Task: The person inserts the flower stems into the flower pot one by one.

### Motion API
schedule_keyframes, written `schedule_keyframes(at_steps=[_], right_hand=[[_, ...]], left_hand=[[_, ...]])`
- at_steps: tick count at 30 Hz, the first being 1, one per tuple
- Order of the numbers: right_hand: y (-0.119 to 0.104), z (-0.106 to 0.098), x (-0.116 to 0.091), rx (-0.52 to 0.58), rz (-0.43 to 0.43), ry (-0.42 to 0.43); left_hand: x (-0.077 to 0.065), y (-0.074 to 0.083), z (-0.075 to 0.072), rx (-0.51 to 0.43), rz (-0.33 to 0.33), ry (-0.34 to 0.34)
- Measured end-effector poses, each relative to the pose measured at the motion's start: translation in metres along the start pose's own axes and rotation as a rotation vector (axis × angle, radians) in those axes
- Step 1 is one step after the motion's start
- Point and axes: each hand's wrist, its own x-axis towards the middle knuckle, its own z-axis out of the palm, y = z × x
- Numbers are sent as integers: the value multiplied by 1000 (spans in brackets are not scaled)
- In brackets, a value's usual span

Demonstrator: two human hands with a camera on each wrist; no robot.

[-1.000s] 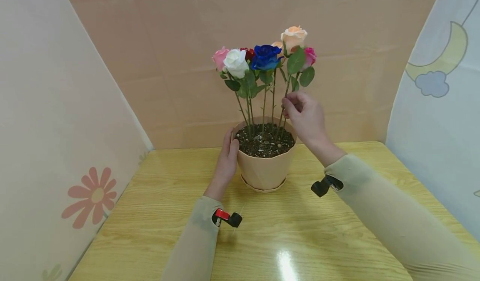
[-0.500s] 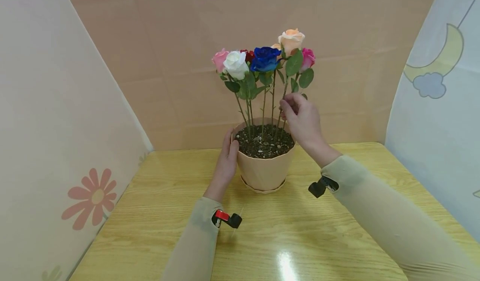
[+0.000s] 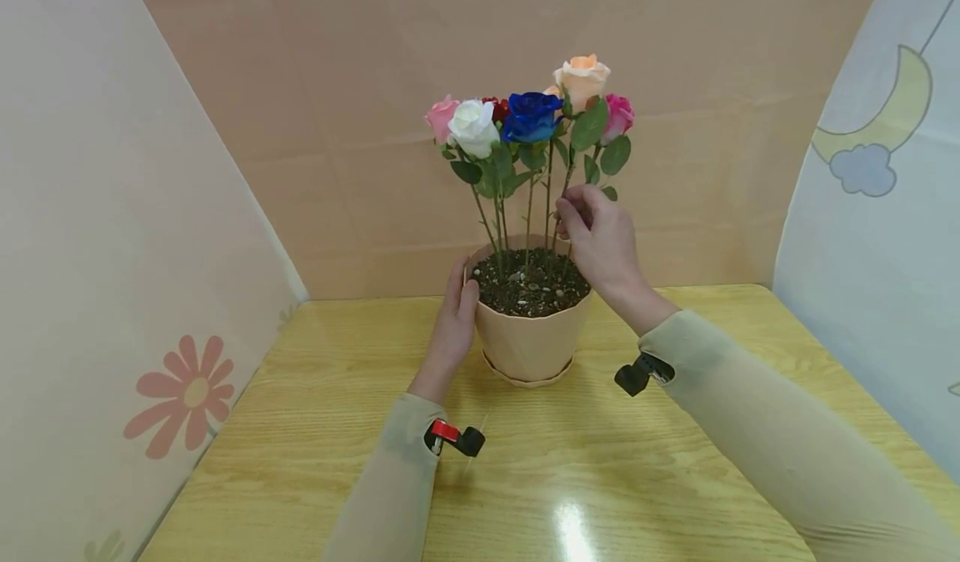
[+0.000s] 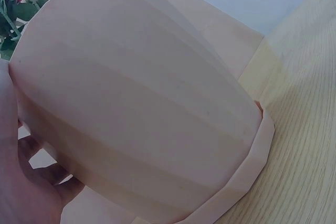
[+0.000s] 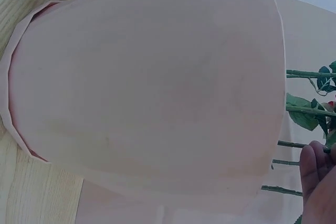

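Observation:
A peach-coloured plastic flower pot [image 3: 528,345] filled with dark, pebbly soil [image 3: 528,291] stands on a matching saucer [image 3: 530,380]. My left hand [image 3: 452,320] holds the pot's left side, its thumb on the near wall and its fingers curving round the outside, as the left wrist view shows. Upright in the soil are several roses, among them a white rose [image 3: 474,128], a blue rose [image 3: 532,117] and a tall peach rose [image 3: 582,82]. Between thumb and fingers my right hand [image 3: 606,233] pinches the peach rose's stem, above the pot's right rim. Its lower fingers are partly hidden.
The pot stands toward the back of a wood-grain table [image 3: 337,429]. Close behind hangs a plain peach backdrop [image 3: 360,128]; printed cloth walls flank both sides. A pink rose [image 3: 440,117] and a magenta rose [image 3: 618,116] stand at the outer edges of the bunch.
My right hand and the peach rose's stem have shifted slightly left, and the bloom has moved a little left with them. The left hand and the pot stay in place.

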Motion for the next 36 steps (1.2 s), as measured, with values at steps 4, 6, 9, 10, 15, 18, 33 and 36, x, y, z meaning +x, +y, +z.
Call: schedule_keyframes(at_steps=[4,6,9,10,15,18,33,36], right_hand=[[0,1,0,-13,-9,6],[-1,1,-1,-21,-9,9],[-2,1,-1,-24,-15,22],[-2,1,-1,-28,-21,22],[-1,1,0,-53,-25,-7],[1,-1,0,-62,-16,-5],[7,-1,-7,-108,-23,-28],[9,0,-10,-110,-23,-29]], left_hand=[[0,0,0,5,-5,1],[0,-1,0,9,-4,3],[1,0,0,12,5,5],[2,0,-1,9,8,4],[2,2,-3,1,16,5],[2,0,-3,12,12,2],[0,0,-1,0,1,-5],[-1,0,-1,-7,7,-9]])
